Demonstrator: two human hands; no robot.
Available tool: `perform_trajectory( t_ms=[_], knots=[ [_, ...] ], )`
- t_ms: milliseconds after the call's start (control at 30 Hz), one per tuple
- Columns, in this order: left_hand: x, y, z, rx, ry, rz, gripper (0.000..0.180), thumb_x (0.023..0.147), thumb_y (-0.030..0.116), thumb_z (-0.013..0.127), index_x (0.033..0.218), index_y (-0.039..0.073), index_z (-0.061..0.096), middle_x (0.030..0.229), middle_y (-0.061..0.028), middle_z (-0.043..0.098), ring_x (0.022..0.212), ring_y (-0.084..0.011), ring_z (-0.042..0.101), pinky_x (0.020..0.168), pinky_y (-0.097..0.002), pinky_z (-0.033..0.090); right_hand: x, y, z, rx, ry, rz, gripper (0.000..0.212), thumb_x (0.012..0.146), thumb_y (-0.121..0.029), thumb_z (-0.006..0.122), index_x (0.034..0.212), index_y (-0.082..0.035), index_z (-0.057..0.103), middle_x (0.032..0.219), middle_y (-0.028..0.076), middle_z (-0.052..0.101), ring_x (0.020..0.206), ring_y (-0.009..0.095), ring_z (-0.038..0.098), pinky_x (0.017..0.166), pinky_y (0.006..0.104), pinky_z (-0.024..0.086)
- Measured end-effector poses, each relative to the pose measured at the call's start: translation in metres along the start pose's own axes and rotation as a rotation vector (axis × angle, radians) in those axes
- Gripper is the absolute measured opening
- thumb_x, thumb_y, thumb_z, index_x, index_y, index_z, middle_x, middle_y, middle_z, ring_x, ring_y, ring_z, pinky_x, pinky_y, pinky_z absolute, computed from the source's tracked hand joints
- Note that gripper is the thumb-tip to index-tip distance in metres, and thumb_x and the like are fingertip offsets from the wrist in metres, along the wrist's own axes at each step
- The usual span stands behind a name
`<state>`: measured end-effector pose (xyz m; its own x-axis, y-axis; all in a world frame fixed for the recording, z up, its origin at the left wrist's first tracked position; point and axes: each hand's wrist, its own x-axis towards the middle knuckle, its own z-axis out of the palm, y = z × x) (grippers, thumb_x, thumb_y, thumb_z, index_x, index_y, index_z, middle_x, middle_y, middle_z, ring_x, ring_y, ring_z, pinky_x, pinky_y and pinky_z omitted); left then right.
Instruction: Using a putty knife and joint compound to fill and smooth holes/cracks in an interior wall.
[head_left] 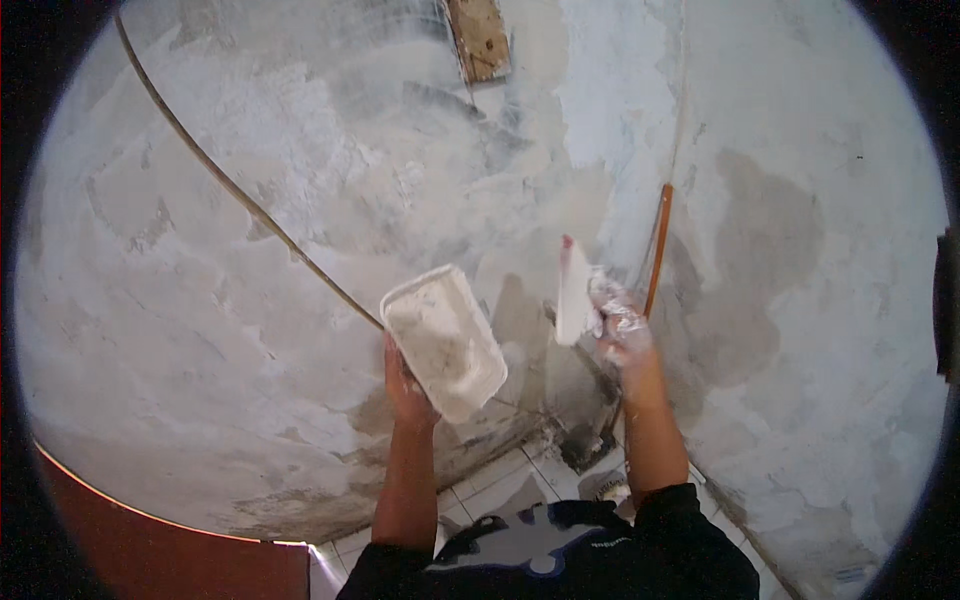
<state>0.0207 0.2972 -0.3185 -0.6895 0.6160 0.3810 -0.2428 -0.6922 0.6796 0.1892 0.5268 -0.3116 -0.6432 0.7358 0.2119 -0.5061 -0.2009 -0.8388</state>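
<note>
My left hand (408, 388) is closed on the left side of a white rectangular tub (495, 372), holding it tilted in front of the wall. Off-white paste coats the inside of the tub. To the right, my right hand (622, 322) grips a wide-bladed putty knife (573, 300) smeared with white, with a reddish spot at its upper end. White paste covers my right fingers, and they are slightly blurred. The blade stands apart from the tub; whether it touches the wall, I cannot tell.
A patchy grey-white wall (250, 330) fills most of the view. Along it run a dark cable (222, 180) and an orange-brown strip (659, 250). A wooden piece (478, 40) is at the top. Below are white floor tiles (495, 470), a container (604, 486) and a reddish-brown panel (170, 540).
</note>
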Motion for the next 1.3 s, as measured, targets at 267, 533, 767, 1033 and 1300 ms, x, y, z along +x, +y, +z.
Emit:
perform_trajectory(
  t_ms=[267, 533, 767, 1033, 1300],
  knots=[
    [-0.016, -0.060, 0.012, -0.076, 0.012, -0.145, 0.062, 0.101, 0.047, 0.036, 0.145, 0.004, 0.028, 0.135, -0.0156, 0.046, 0.122, -0.0284, 0.049, 0.102, -0.0443, 0.044, -0.025, 0.157, -0.055, 0.646, -0.334, 0.513, 0.040, 0.090, -0.018, 0.060, 0.127, -0.002, 0.055, 0.114, 0.009, 0.064, 0.094, 0.018, 0.065, 0.076, 0.0312, 0.056],
    [-0.029, -0.039, 0.018, 0.324, -0.165, 0.100, 0.059, 0.100, 0.041, 0.039, 0.140, 0.000, 0.026, 0.131, -0.0133, 0.040, 0.120, -0.0208, 0.041, 0.103, -0.0362, 0.031, -0.051, 0.144, 0.024, 0.050, 0.160, 0.395, 0.043, 0.096, -0.031, 0.050, 0.132, -0.006, 0.051, 0.123, 0.005, 0.061, 0.103, 0.019, 0.063, 0.083, 0.0320, 0.054],
    [-0.053, -0.030, 0.006, 0.417, -0.185, 0.099, 0.053, 0.100, 0.035, 0.039, 0.139, 0.001, 0.027, 0.132, -0.0138, 0.040, 0.122, -0.0218, 0.039, 0.105, -0.0365, 0.029, -0.041, 0.151, 0.041, 0.289, -0.045, 0.390, 0.044, 0.095, -0.039, 0.053, 0.126, -0.007, 0.055, 0.118, 0.008, 0.063, 0.103, 0.019, 0.063, 0.084, 0.0344, 0.054],
    [-0.079, -0.030, 0.018, 0.326, -0.142, -0.010, 0.059, 0.099, 0.044, 0.034, 0.141, 0.002, 0.028, 0.131, -0.0153, 0.044, 0.124, -0.0262, 0.044, 0.105, -0.0416, 0.035, 0.004, 0.209, -0.008, 0.224, -0.047, 0.167, 0.031, 0.097, -0.032, 0.053, 0.116, -0.008, 0.060, 0.096, 0.005, 0.067, 0.081, 0.017, 0.066, 0.066, 0.0335, 0.057],
    [-0.074, -0.023, -0.018, -0.037, 0.268, -0.086, 0.065, 0.099, 0.054, 0.034, 0.142, 0.004, 0.034, 0.135, -0.0149, 0.047, 0.121, -0.0296, 0.050, 0.102, -0.0453, 0.043, -0.039, 0.093, 0.026, 0.039, 0.203, -0.136, 0.031, 0.096, -0.028, 0.059, 0.113, -0.002, 0.060, 0.100, 0.006, 0.066, 0.086, 0.015, 0.065, 0.071, 0.0295, 0.055]
  ],
)
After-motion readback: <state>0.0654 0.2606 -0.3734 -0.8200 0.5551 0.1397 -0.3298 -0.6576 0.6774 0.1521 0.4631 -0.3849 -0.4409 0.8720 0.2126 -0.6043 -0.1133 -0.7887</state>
